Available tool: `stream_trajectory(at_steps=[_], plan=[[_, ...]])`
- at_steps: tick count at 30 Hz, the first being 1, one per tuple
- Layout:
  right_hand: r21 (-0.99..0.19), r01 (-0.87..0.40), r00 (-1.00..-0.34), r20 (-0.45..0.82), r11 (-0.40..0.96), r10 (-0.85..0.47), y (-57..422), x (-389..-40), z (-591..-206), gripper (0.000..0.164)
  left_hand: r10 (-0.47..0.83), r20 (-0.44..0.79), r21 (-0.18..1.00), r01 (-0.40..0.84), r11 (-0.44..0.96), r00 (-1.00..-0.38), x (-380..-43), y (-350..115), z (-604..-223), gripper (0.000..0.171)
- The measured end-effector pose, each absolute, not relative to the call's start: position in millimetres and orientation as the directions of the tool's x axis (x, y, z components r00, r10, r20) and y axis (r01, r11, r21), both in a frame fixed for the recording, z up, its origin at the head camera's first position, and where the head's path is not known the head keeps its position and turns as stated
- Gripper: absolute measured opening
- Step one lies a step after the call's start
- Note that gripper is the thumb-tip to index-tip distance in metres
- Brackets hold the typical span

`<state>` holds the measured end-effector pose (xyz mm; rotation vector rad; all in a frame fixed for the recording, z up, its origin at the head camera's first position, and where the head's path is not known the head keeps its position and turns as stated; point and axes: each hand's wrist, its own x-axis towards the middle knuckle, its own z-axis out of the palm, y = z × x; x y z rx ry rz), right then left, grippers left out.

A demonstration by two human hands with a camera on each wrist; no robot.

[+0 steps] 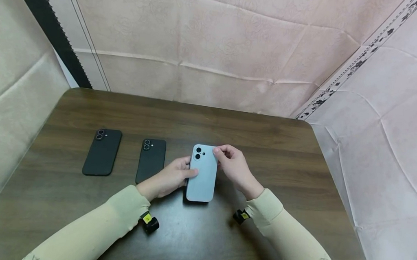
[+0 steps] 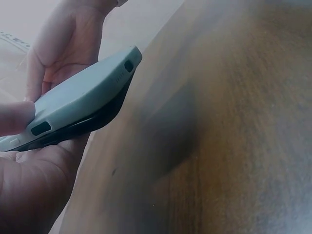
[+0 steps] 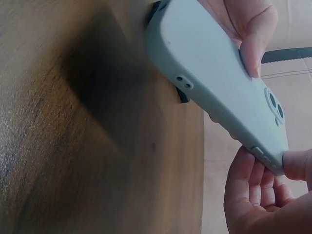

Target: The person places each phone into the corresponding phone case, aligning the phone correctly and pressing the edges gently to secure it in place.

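Note:
A pale blue phone case (image 1: 202, 182) with camera openings near its top is held above the table, tilted in both wrist views. Along its underside a dark phone (image 2: 105, 115) shows, sticking out below the case edge in the left wrist view. My left hand (image 1: 173, 175) grips the case's left side, thumb over the back and fingers underneath. At the upper right corner my right hand (image 1: 236, 168) pinches the case between thumb and fingers. How far the phone sits inside the case is partly hidden.
Two dark phones lie back up on the wooden table (image 1: 265, 151): one (image 1: 102, 152) farther left, another (image 1: 151, 158) just beyond my left hand, its lower end partly covered. Pale cloth (image 1: 215, 40) hangs behind the table and at its sides.

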<state>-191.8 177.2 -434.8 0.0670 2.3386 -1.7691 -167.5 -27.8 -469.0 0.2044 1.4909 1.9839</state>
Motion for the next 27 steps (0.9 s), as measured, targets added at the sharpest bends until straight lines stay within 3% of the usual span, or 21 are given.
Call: stream_trajectory(at_steps=[27], plan=[[-0.934,0.104,-0.984,-0.147,0.342,-0.104,175.3,-189.2,-433.2,0.03,0.614,-0.246,0.913,-0.392,-0.112,-0.749,-166.4,-26.1,-474.5,0.048]])
